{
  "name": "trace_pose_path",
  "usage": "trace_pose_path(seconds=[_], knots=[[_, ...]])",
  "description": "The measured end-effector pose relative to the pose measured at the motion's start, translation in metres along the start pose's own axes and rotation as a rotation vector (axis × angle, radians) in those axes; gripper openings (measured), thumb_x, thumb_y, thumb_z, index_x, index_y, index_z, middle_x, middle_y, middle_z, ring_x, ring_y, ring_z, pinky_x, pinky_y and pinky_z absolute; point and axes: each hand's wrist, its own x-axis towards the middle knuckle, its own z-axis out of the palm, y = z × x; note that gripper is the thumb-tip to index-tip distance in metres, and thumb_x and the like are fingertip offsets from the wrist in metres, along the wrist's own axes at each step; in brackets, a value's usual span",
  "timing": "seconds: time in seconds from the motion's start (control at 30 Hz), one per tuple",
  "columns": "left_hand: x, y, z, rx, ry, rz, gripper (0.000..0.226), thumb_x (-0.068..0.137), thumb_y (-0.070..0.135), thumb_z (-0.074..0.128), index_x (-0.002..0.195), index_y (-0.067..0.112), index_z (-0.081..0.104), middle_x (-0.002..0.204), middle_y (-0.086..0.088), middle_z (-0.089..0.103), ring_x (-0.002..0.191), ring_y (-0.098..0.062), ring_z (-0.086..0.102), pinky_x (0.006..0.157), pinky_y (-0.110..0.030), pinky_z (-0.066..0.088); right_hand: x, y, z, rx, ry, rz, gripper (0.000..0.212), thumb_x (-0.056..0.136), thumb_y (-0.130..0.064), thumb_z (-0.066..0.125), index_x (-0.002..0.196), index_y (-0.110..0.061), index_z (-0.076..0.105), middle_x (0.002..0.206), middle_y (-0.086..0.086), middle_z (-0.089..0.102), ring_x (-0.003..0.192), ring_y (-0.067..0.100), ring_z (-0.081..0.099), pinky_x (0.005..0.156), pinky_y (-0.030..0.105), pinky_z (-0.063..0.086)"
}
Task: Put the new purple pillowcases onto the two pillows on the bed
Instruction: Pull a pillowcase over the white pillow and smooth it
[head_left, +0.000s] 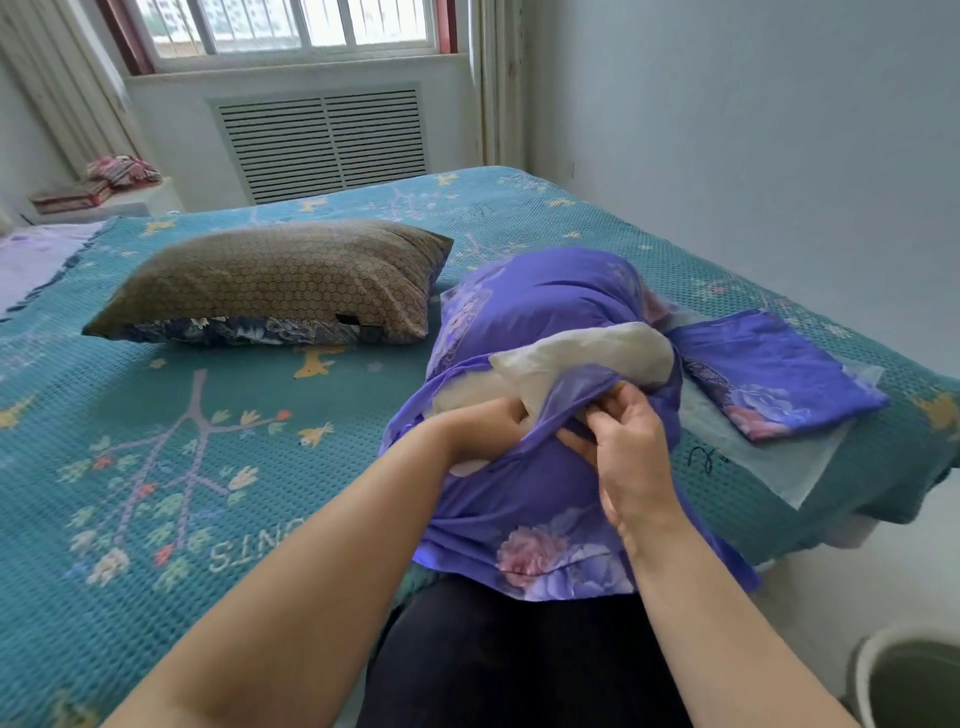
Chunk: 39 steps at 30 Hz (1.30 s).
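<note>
A white pillow (582, 358) stands partly inside a purple floral pillowcase (540, 306) at the near edge of the bed. Its white end shows through the case's opening. My left hand (488, 431) reaches into the opening, fingers hidden under the purple cloth. My right hand (631, 436) pinches the case's open hem just below the white end. A second pillow (280, 280) in a brown patterned cover lies flat on the bed to the left. A folded purple pillowcase (779, 374) lies on the bed to the right.
The bed has a teal patterned cover (156, 441). A wall runs along its right side, with a window and radiator grille (322, 140) behind. A pale bucket rim (909, 675) shows at bottom right. A bedside stand (98, 200) with folded cloth is at far left.
</note>
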Motion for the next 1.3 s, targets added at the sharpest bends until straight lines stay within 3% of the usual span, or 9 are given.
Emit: trace_pose_path(seconds=[0.13,0.3,0.5,0.73,0.83,1.0,1.17,1.23,1.3], knots=[[-0.021,0.005,0.015,-0.343,0.437,0.125,0.040,0.087,0.020,0.061,0.125,0.023,0.049,0.113,0.010,0.058,0.095,-0.009,0.051,0.073,-0.013,0.035,0.015,0.003,-0.005,-0.748,0.150,-0.301,0.009,0.090,-0.008,0.054,0.092,-0.013,0.062,0.090,0.005,0.068,0.083,0.022,0.065,0.072,0.039,0.053],[-0.036,-0.024,0.063,0.110,1.061,0.027,0.038,0.087,0.048,0.046,0.119,0.031,0.055,0.118,-0.001,0.046,0.106,-0.027,0.043,0.094,-0.040,0.038,0.035,-0.011,-0.013,-1.173,0.348,-0.452,0.033,0.080,-0.027,0.065,0.104,-0.008,0.054,0.112,0.019,0.054,0.106,0.038,0.050,0.083,0.043,0.041],[-0.026,-0.043,0.069,0.047,1.012,0.328,0.025,0.086,0.024,0.053,0.104,0.010,0.063,0.104,-0.007,0.064,0.099,-0.021,0.053,0.089,-0.030,0.042,0.034,0.009,-0.006,-1.161,0.103,-0.839,0.066,0.086,-0.007,0.044,0.141,-0.041,0.031,0.153,0.016,0.020,0.136,0.041,0.030,0.091,0.052,0.046],[-0.020,-0.035,0.027,0.030,0.955,0.266,0.029,0.077,0.017,0.040,0.097,0.011,0.060,0.083,-0.018,0.065,0.075,-0.041,0.058,0.057,-0.038,0.037,0.035,-0.006,-0.003,-1.244,-0.171,-1.008,0.067,0.081,-0.007,0.036,0.144,-0.030,0.032,0.128,0.017,0.055,0.116,0.037,0.048,0.095,0.054,0.043],[-0.014,-0.028,0.007,-0.141,0.954,0.185,0.037,0.068,0.008,0.039,0.101,0.013,0.055,0.087,-0.020,0.066,0.080,-0.043,0.057,0.060,-0.036,0.035,0.036,-0.032,0.001,-1.414,-0.324,-0.870,0.056,0.080,-0.023,0.033,0.133,-0.027,0.052,0.106,0.010,0.068,0.098,0.033,0.062,0.085,0.043,0.049],[-0.002,-0.010,-0.014,-0.241,0.863,0.169,0.041,0.071,0.003,0.049,0.104,0.026,0.057,0.090,0.006,0.055,0.087,-0.025,0.055,0.071,-0.034,0.044,0.061,-0.078,-0.011,-1.744,-0.726,-0.199,0.041,0.100,-0.036,0.031,0.140,-0.037,0.041,0.130,0.003,0.059,0.120,0.020,0.053,0.092,0.025,0.037],[0.015,-0.028,-0.034,0.207,0.559,-0.079,0.024,0.078,0.042,0.066,0.100,0.032,0.070,0.140,0.004,0.046,0.129,-0.029,0.036,0.104,-0.037,0.033,0.086,-0.059,-0.045,-2.007,-0.260,-0.029,0.066,0.089,-0.067,0.034,0.127,-0.018,0.057,0.124,0.017,0.060,0.112,0.032,0.057,0.089,0.037,0.044],[0.014,-0.042,-0.037,0.147,0.392,-0.135,0.035,0.074,0.057,0.068,0.098,0.032,0.067,0.154,0.002,0.023,0.141,-0.029,0.019,0.112,-0.040,0.021,0.084,-0.048,-0.051,-1.971,-0.053,-0.154,0.069,0.083,-0.066,0.046,0.123,-0.010,0.055,0.128,0.017,0.051,0.116,0.035,0.052,0.089,0.040,0.043],[0.012,-0.053,-0.035,-0.041,0.253,-0.145,0.042,0.070,0.062,0.069,0.088,0.024,0.065,0.139,-0.008,0.045,0.130,-0.027,0.041,0.104,-0.033,0.034,0.086,-0.038,-0.055,-1.752,0.010,-0.010,0.086,0.074,-0.065,0.058,0.134,-0.006,0.041,0.137,0.017,0.040,0.125,0.035,0.043,0.098,0.041,0.040]])
